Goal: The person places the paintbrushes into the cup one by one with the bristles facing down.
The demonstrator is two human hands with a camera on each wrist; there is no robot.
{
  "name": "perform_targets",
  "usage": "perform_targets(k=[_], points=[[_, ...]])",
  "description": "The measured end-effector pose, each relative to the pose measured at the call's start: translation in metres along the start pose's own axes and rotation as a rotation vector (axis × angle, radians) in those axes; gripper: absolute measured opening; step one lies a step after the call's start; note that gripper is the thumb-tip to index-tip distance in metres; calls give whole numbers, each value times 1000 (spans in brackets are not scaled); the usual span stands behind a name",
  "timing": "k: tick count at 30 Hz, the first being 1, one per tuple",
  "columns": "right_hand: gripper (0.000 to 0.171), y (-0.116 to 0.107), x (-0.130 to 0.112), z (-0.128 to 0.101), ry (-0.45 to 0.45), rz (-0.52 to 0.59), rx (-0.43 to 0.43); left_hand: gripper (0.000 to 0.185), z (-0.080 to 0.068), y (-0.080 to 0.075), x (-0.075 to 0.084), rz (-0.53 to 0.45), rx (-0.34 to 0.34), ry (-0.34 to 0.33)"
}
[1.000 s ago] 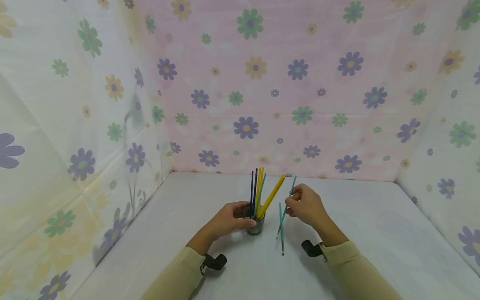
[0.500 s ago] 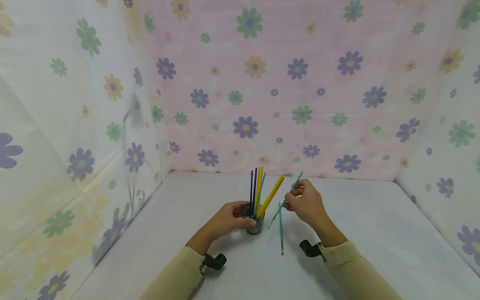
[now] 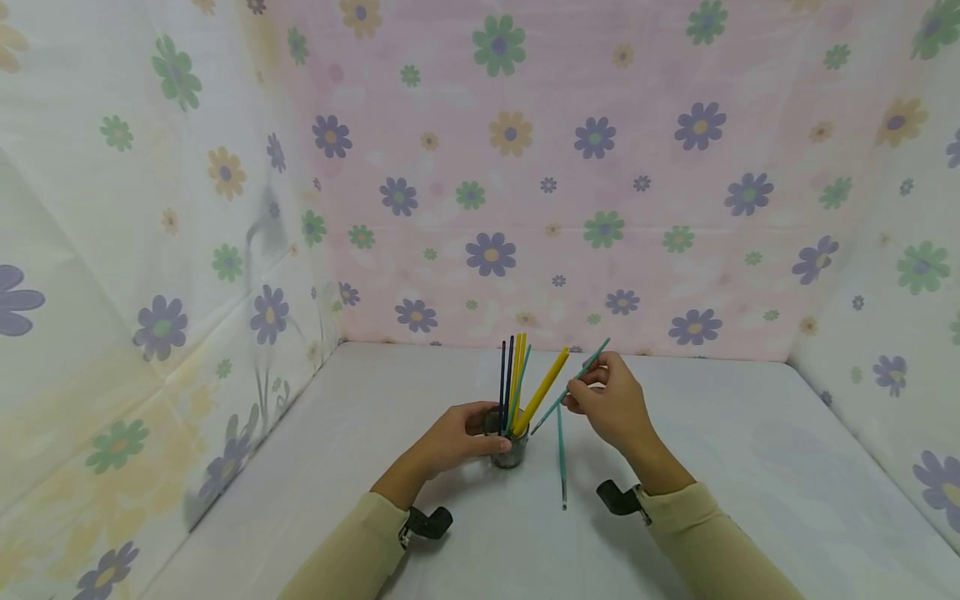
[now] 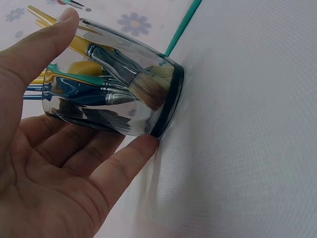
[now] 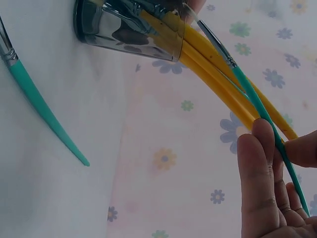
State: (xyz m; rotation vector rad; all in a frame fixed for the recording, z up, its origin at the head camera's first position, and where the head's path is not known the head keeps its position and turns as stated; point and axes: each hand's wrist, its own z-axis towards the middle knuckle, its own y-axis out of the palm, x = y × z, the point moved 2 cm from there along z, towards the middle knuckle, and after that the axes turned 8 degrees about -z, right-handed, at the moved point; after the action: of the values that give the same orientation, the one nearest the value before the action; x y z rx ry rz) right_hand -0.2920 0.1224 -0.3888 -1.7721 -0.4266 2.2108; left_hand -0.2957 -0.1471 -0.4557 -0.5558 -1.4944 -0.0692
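My left hand holds a clear glass on the table, thumb on one side and fingers on the other. Paintbrushes stand in it bristles down; their yellow handles, dark blue handles and one teal handle rise above the rim. Between thumb and fingertips, my right hand pinches a thin teal paintbrush, tilted with its bristle end down toward the glass. That tip is right at the rim in the head view. Another teal paintbrush lies on the table to the right of the glass.
A white cloth covers the table. Flower-printed fabric hangs behind as a back wall and along both sides. Each wrist carries a black camera mount, such as the left one.
The paintbrush in my right hand has swung from nearly upright to a slant, its bristle end moving left and up to the glass rim. My left hand and the glass have stayed put.
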Motion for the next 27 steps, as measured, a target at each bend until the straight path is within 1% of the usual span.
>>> perform_targets(k=[7,12,15,19,21,24,27], points=[[35,0,-3,0,-13,30,8,85,0,0,0,-9,4,-12],[34,1,-6,-2,-36,37,14,85,0,1,2,-8,7,-20],[35,2,-7,-3,-53,23,18,86,0,1,2,-6,8,-26],[35,7,-4,-4,-87,-36,25,86,0,1,2,-3,8,-26],[34,10,-2,-4,-110,-83,33,86,0,1,2,-4,8,-26],[29,14,0,-5,-140,-170,41,86,0,1,2,-11,7,-22],[24,16,0,-7,-151,-224,35,87,0,1,1,-15,6,-21]])
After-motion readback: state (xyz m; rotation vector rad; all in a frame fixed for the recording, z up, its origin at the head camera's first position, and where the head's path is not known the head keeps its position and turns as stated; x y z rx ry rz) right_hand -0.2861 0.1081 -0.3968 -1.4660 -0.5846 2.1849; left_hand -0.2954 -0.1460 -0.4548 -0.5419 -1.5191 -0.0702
